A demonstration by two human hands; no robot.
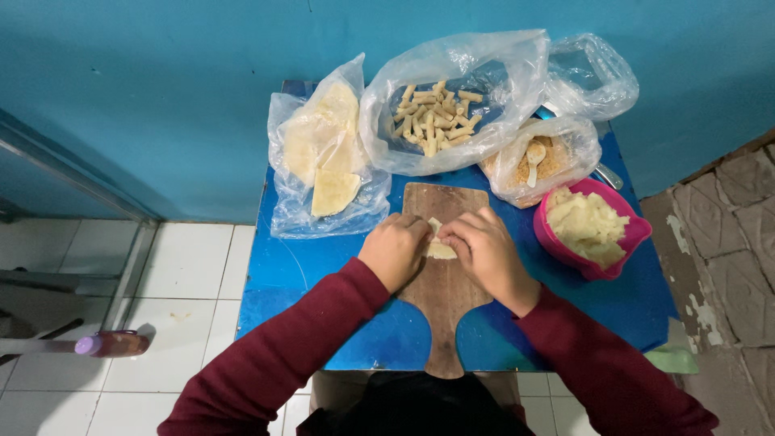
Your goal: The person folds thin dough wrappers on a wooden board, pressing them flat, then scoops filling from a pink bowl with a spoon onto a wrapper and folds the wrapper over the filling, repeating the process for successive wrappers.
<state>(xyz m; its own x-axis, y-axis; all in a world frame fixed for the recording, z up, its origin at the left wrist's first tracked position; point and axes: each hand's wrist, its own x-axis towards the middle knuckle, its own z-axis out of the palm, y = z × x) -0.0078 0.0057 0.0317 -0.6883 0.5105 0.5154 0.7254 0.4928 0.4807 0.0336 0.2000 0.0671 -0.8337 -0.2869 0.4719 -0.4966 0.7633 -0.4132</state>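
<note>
A wooden cutting board (442,311) lies on a small blue table (299,270). On the board rests a pale dough wrapper (440,250), partly folded. My left hand (394,249) and my right hand (484,246) both press on it from either side, fingers curled over its edges. Much of the wrapper is hidden under my fingers. Both arms wear dark red sleeves.
At the back stand a plastic bag of flat pale wrappers (323,153), a bag of rolled pieces (436,113), a bag of crumbs with a spoon (545,161) and an empty bag (589,73). A pink bowl of mashed filling (588,228) sits right. Blue wall behind; white tiles left.
</note>
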